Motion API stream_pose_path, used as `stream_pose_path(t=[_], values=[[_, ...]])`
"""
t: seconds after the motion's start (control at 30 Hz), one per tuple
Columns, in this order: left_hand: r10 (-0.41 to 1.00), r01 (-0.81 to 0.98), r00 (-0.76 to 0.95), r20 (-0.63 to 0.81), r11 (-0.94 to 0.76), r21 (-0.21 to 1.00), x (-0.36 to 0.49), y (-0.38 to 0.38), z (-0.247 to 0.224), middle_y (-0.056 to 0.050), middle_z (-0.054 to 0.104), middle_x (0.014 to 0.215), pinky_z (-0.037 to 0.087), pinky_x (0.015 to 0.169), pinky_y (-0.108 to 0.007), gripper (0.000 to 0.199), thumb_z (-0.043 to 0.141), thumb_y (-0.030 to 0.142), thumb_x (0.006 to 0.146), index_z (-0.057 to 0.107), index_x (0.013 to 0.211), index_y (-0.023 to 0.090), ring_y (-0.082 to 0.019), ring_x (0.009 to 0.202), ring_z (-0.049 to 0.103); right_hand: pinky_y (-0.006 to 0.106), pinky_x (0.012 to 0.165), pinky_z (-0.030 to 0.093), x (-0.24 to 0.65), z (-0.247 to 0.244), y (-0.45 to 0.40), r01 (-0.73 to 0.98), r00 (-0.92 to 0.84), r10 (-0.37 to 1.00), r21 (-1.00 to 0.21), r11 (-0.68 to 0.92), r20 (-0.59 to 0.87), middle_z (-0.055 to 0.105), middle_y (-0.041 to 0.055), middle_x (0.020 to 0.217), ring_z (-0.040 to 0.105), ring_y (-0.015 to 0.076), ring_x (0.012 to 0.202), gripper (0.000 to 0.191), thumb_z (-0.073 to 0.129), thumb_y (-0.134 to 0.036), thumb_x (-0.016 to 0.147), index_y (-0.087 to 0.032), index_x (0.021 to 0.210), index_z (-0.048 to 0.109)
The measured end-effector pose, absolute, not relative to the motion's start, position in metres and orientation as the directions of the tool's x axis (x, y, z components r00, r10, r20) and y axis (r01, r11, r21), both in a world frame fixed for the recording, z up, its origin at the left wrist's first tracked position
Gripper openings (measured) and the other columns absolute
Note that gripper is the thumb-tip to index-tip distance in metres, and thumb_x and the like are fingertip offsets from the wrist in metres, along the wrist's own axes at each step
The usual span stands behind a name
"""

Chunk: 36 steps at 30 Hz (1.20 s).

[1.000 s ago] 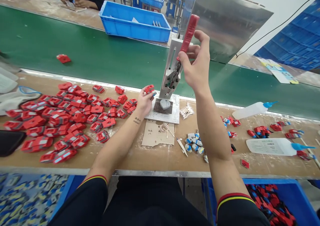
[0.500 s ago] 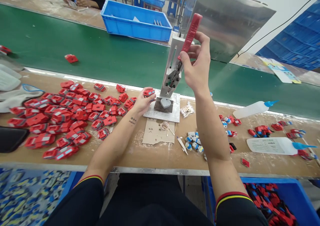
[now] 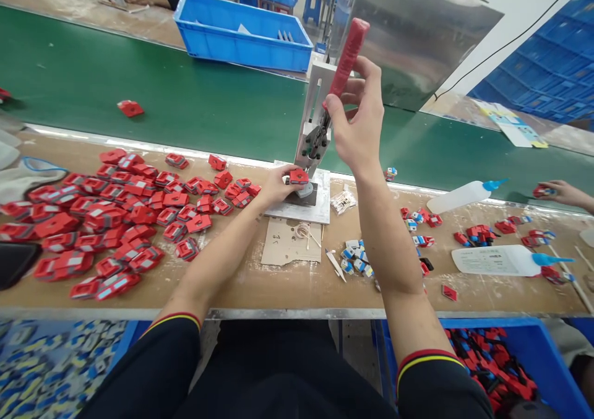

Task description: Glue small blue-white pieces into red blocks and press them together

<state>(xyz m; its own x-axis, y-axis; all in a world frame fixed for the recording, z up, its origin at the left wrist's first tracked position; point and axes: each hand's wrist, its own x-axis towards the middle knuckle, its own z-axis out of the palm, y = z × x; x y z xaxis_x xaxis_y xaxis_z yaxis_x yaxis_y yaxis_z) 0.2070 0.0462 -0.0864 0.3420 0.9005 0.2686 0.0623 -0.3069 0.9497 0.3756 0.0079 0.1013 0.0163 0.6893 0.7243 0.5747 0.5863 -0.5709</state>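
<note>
My left hand (image 3: 278,187) pinches a red plastic toy part (image 3: 298,176) over the grey block (image 3: 305,190) on the base plate (image 3: 321,211) of a hand press (image 3: 315,112). Whether the part touches the block I cannot tell. My right hand (image 3: 359,112) is wrapped round the raised red lever handle (image 3: 348,57) of that press. To the left lies a big heap of similar red parts (image 3: 109,211). Small white and blue pieces (image 3: 357,258) lie by my right forearm, near a bundle of cotton swabs (image 3: 343,201).
A green conveyor belt (image 3: 208,109) runs behind the press, with a blue crate (image 3: 245,51) beyond it. Two white squeeze bottles (image 3: 494,261) lie at right. Another person's hand (image 3: 561,193) holds a part there. Blue bins (image 3: 547,345) stand below the bench edge.
My left hand has carried the red part right, from beside the press base to over the grey block. My right hand stays on the raised lever. Another person's hand has appeared at right.
</note>
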Motion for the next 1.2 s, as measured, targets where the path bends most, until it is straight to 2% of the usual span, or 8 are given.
stream_pose_path(t=[0.1,0.3,0.4,0.63,0.77,0.97,1.2], values=[[0.898,0.046,0.352,0.265,-0.299,0.953,0.216,0.043,-0.090,-0.007,0.080,0.109,0.062,0.099,-0.043,0.049,0.090,0.021,0.064,0.076,0.111,0.020,-0.027,0.104,0.075,0.050,0.101,0.063,0.374,0.097,-0.009,0.585,0.006,0.682,-0.556,0.590,0.731,0.071,0.0059,0.126,0.072,0.0284,0.121,0.052,0.056,-0.054,0.103,-0.039,0.150,0.039],[0.894,-0.006,0.353,0.277,-0.294,0.956,0.217,0.039,-0.091,-0.006,0.080,0.107,0.062,0.098,-0.041,0.047,0.088,0.024,0.067,0.074,0.111,0.019,-0.026,0.102,0.075,0.049,0.101,0.062,0.372,0.074,-0.045,0.690,-0.099,0.602,-0.382,0.615,0.792,0.074,0.0053,0.117,0.072,0.0246,0.112,0.046,0.058,-0.042,0.100,-0.034,0.145,0.052],[0.874,-0.027,0.383,0.298,-0.312,0.950,0.215,0.040,-0.089,-0.007,0.079,0.105,0.062,0.097,-0.042,0.043,0.090,0.027,0.068,0.073,0.107,0.018,-0.027,0.101,0.074,0.048,0.100,0.062,0.371,0.066,-0.050,0.694,-0.153,0.597,-0.344,0.633,0.788,0.075,0.0041,0.114,0.072,0.0236,0.109,0.044,0.057,-0.036,0.099,-0.033,0.143,0.057],[0.836,0.009,0.482,0.262,-0.303,0.953,0.217,0.043,-0.086,-0.005,0.078,0.105,0.060,0.100,-0.042,0.046,0.087,0.027,0.071,0.071,0.114,0.019,-0.024,0.101,0.073,0.048,0.097,0.063,0.376,0.074,-0.045,0.683,-0.127,0.606,-0.373,0.628,0.786,0.073,0.0047,0.117,0.071,0.0243,0.112,0.049,0.059,-0.035,0.097,-0.033,0.146,0.054],[0.852,0.082,0.440,0.285,-0.354,0.932,0.214,0.046,-0.086,-0.005,0.077,0.107,0.059,0.101,-0.040,0.045,0.087,0.026,0.071,0.073,0.114,0.020,-0.025,0.103,0.072,0.049,0.099,0.063,0.377,0.084,-0.043,0.685,-0.120,0.616,-0.384,0.619,0.778,0.073,0.0047,0.118,0.072,0.0254,0.115,0.049,0.062,-0.036,0.096,-0.034,0.144,0.053],[0.861,0.110,0.407,0.305,-0.378,0.919,0.205,0.048,-0.087,-0.006,0.076,0.114,0.056,0.107,-0.041,0.049,0.088,0.027,0.071,0.073,0.117,0.021,-0.026,0.111,0.071,0.048,0.099,0.065,0.374,0.094,-0.038,0.658,-0.073,0.672,-0.471,0.588,0.737,0.074,0.0056,0.123,0.072,0.0259,0.117,0.046,0.060,-0.040,0.099,-0.036,0.143,0.049],[0.878,0.060,0.382,0.290,-0.337,0.940,0.214,0.045,-0.093,-0.006,0.078,0.112,0.059,0.101,-0.041,0.050,0.088,0.026,0.069,0.072,0.116,0.020,-0.026,0.107,0.072,0.048,0.098,0.065,0.374,0.085,-0.034,0.673,-0.063,0.642,-0.443,0.592,0.764,0.074,0.0065,0.123,0.071,0.0263,0.117,0.035,0.060,-0.039,0.099,-0.034,0.133,0.058]])
